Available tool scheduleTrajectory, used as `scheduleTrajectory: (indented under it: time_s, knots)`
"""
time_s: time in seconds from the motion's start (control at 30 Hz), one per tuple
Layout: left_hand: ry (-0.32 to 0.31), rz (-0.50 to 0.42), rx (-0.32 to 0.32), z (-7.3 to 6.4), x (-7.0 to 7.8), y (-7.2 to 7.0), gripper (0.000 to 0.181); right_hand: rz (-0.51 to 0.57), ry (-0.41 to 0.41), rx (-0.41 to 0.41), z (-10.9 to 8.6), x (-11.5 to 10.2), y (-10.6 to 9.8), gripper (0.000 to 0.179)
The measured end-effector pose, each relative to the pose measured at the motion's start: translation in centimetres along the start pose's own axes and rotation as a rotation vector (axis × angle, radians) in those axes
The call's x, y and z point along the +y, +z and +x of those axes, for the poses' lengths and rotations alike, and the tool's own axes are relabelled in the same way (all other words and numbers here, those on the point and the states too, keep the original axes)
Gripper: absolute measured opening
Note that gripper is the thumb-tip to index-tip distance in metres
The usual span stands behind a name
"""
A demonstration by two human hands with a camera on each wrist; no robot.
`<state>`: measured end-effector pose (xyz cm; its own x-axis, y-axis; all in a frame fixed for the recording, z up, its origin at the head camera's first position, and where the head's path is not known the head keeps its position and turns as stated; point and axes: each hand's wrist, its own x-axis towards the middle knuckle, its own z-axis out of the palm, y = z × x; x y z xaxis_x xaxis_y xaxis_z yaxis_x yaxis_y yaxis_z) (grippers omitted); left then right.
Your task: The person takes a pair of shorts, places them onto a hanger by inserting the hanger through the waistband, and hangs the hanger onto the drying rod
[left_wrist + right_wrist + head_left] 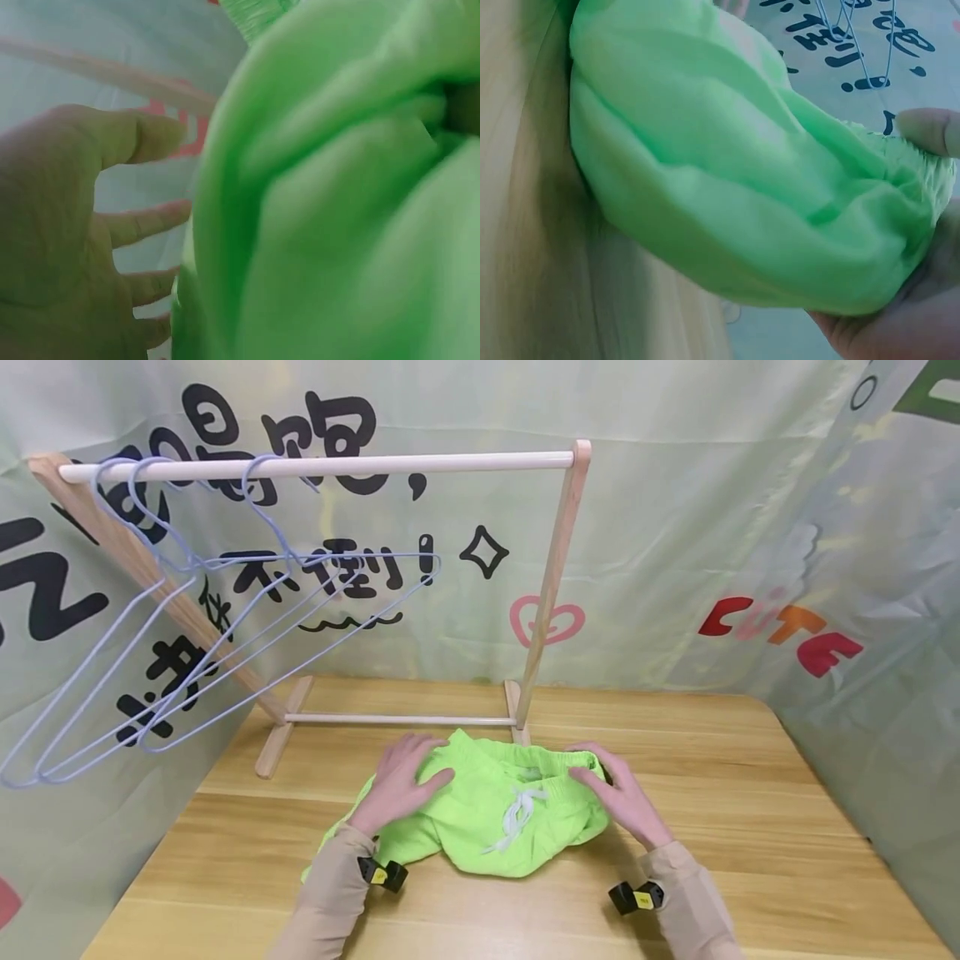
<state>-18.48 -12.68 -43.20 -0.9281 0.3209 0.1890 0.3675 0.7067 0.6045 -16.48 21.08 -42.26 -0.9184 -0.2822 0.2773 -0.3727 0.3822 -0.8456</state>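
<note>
Bright lime-green shorts [480, 810] lie bunched on the wooden table, their gathered waistband toward the back. A white drawstring [517, 817] is tied in a bow at the front. My left hand [401, 785] rests against the left part of the cloth; in the left wrist view its thumb and fingers [142, 221] are spread beside the fabric. At the right end, my right hand [622, 793] grips the waistband. The right wrist view shows the thumb [926, 131] over the elastic edge and the other fingers mostly hidden behind the cloth.
Behind the shorts stands a wooden rack [555, 585] with a white top rail [420, 463]. Several blue wire hangers [247, 610] hang at its left side. A printed fabric backdrop [675, 527] encloses the wooden table [720, 760].
</note>
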Motion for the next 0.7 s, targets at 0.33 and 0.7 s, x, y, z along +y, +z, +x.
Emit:
scheduleTrajectory:
  time_s: [0.33, 0.7]
  knots:
    - [-0.086, 0.106, -0.251, 3.5, 2.0, 0.1, 0.061, -0.037, -0.096, -0.081, -0.2, -0.4, 0.1, 0.026]
    - [-0.168, 0.204, -0.412, 5.9, 2.3, 1.0, 0.067, 0.011, -0.211, -0.057, -0.3, -1.1, -0.3, 0.019]
